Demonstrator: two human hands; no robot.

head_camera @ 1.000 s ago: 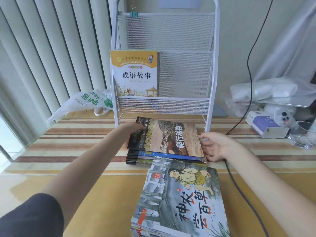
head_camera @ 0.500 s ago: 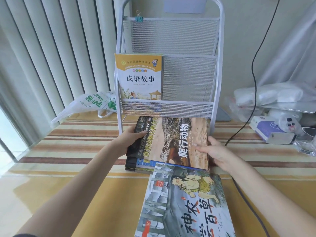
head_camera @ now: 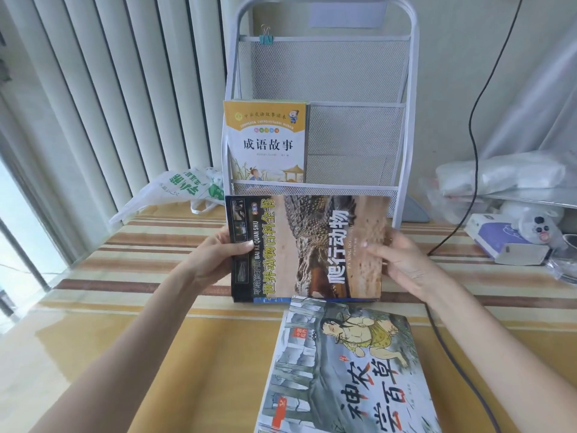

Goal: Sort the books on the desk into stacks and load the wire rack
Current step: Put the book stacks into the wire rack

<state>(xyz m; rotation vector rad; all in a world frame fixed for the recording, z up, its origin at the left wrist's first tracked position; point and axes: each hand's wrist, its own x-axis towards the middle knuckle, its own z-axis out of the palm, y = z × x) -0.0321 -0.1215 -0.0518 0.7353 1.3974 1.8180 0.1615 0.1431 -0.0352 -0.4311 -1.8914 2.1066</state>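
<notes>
A stack of reptile encyclopedia books (head_camera: 307, 248), crocodile cover on top, is tilted up off the desk between both hands. My left hand (head_camera: 218, 257) grips its left edge and my right hand (head_camera: 396, 264) grips its right edge. The white wire rack (head_camera: 356, 135) stands just behind, with a yellow idiom story book (head_camera: 265, 142) upright in the left of its lower pocket. A second stack with a grey illustrated cover (head_camera: 346, 370) lies near the front of the desk.
A striped cloth covers the desk (head_camera: 109, 307). A plastic bag (head_camera: 184, 189) lies left of the rack. At the right are a black cable (head_camera: 474, 145), wrapped bundles (head_camera: 505, 173) and a purple-white box (head_camera: 505, 242). Vertical blinds hang at the left.
Both hands have lifted the reptile book stack off the desk and tilted it up toward the rack. The camera has moved closer.
</notes>
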